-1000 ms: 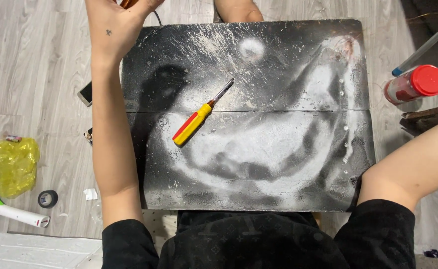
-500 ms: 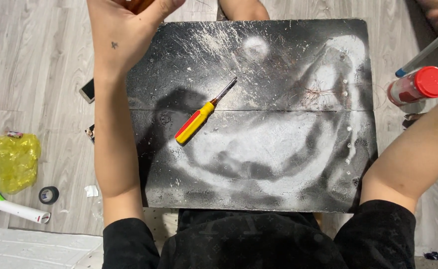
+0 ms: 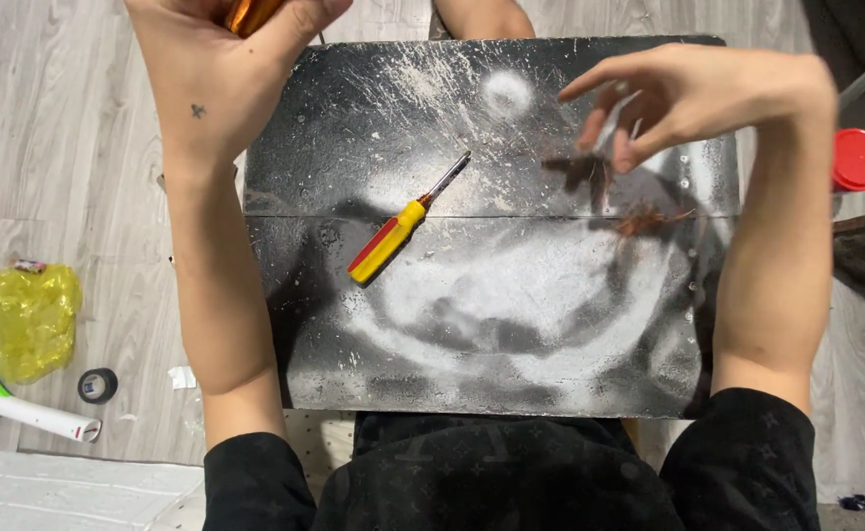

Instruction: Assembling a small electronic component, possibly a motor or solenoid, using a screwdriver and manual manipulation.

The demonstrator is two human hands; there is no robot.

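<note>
Left hand [image 3: 221,69] at top edge, fingers curled round copper-coloured object [image 3: 249,12], mostly out of frame. Right hand [image 3: 708,98] above black board [image 3: 491,324], fingertips pinching small pale piece [image 3: 612,120]. Yellow-red screwdriver [image 3: 398,236] lies untouched mid-board.

Left hand [image 3: 221,69] grips copper object [image 3: 248,12]; right hand [image 3: 693,98] pinches wire [image 3: 611,120].

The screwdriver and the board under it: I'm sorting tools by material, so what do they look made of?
The screwdriver seems to have a glossy plastic handle, yellow with a red stripe, and a thin grey metal shaft that glints. The board looks like dark, matt wood or panel in two pieces, judging by the straight seam across it; white powdery spray marks cover it, so the material underneath stays uncertain.
</note>
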